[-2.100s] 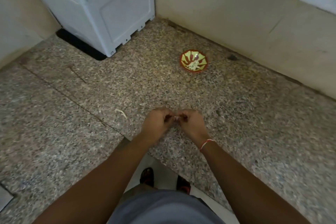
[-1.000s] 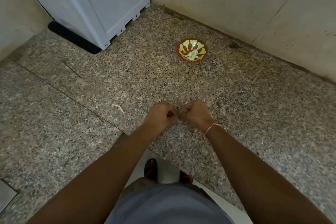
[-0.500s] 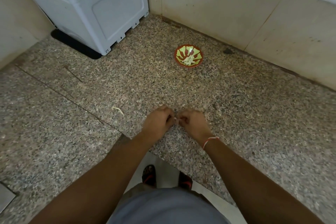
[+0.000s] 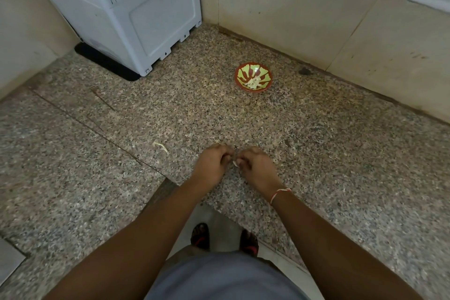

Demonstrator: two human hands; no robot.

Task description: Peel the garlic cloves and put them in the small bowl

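Left hand (image 4: 213,162) and right hand (image 4: 258,168) pinch a garlic clove (image 4: 235,163) together.

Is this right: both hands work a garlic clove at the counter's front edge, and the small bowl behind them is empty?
Not empty. The head view shows the small bowl already holding several pale peeled pieces. The rest stands: the left hand and right hand pinch a garlic clove between them near the front edge of the counter.

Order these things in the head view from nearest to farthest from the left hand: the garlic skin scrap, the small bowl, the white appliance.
1. Garlic skin scrap, on the counter to its left.
2. Small bowl, ahead and right, near the wall.
3. White appliance, in the far left corner.
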